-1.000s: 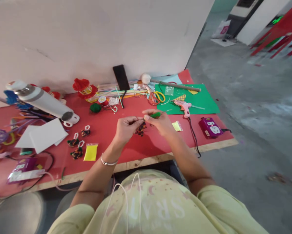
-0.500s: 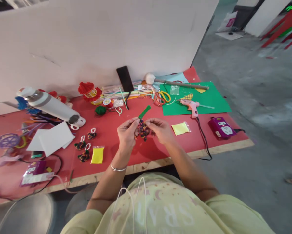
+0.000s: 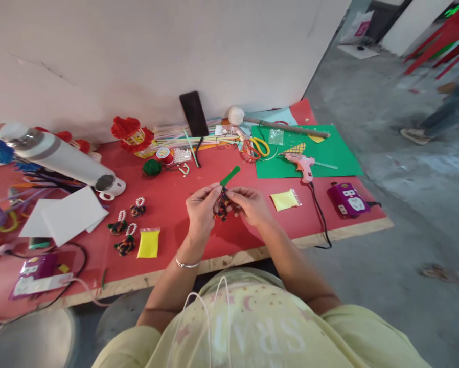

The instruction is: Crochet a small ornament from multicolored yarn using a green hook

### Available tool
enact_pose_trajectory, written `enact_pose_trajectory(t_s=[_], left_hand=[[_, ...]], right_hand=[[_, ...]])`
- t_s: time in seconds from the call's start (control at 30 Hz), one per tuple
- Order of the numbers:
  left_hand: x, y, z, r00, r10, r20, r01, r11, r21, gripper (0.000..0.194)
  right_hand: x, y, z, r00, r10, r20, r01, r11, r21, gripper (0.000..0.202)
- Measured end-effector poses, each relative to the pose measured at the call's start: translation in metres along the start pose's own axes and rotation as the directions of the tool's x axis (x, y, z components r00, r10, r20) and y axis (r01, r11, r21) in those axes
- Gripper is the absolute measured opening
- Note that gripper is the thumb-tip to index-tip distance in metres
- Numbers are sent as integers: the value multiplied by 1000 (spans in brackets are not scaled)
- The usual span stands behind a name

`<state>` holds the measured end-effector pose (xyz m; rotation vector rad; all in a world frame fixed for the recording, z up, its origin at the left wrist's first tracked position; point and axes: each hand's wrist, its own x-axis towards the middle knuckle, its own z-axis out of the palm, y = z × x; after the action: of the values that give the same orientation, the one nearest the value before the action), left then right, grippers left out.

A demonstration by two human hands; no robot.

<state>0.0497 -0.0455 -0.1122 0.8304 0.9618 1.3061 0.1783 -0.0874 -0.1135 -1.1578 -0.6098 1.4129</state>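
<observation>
Between my two hands is a small multicoloured yarn piece (image 3: 222, 208), dark with orange and red flecks. A flat green strip (image 3: 230, 176) sticks up from its top, beside my left fingertips. My left hand (image 3: 203, 207) pinches the piece at its upper left. From the other side, my right hand (image 3: 250, 204) has thumb and finger closed on its right edge. Three similar yarn pieces with white bead loops, one of them a dark bundle (image 3: 125, 246), lie to the left, near a yellow packet (image 3: 148, 243).
On the red table (image 3: 183, 225) are a white flask (image 3: 66, 162), white cards (image 3: 74, 217), a pink glue gun (image 3: 303, 166) on green sheet (image 3: 344, 153), scissors (image 3: 260, 147) and a purple power box (image 3: 348, 200). A phone (image 3: 194, 113) leans on the wall. A person's leg (image 3: 450, 110) shows at right.
The view has shifted, so items on the left sit further left. The yarn piece is turned and looks narrower, with my right fingers closer around it. A person's leg has appeared at right.
</observation>
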Motion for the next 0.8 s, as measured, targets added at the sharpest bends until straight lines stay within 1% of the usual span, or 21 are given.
enact_pose_trajectory(t_s=[0.13, 0.23, 0.4, 0.6, 0.8], left_hand=[[2, 1, -4, 999, -32, 8, 32, 999, -20, 22], [3, 3, -6, 999, -35, 1, 35, 999, -9, 23], [1, 6, -7, 1000, -4, -21, 5, 1000, 4, 20], [-1, 6, -8, 999, 30, -16, -29, 999, 32, 21], [-2, 5, -9, 998, 56, -2, -56, 998, 13, 18]], right_hand=[[4, 1, 3, 1000, 4, 8, -4, 1000, -4, 37], [6, 1, 6, 1000, 13, 0, -13, 1000, -3, 38], [6, 1, 10, 1000, 6, -7, -6, 1000, 4, 39], [5, 2, 12, 1000, 0, -16, 0, 1000, 6, 39], [6, 2, 13, 999, 2, -37, -2, 1000, -6, 38]])
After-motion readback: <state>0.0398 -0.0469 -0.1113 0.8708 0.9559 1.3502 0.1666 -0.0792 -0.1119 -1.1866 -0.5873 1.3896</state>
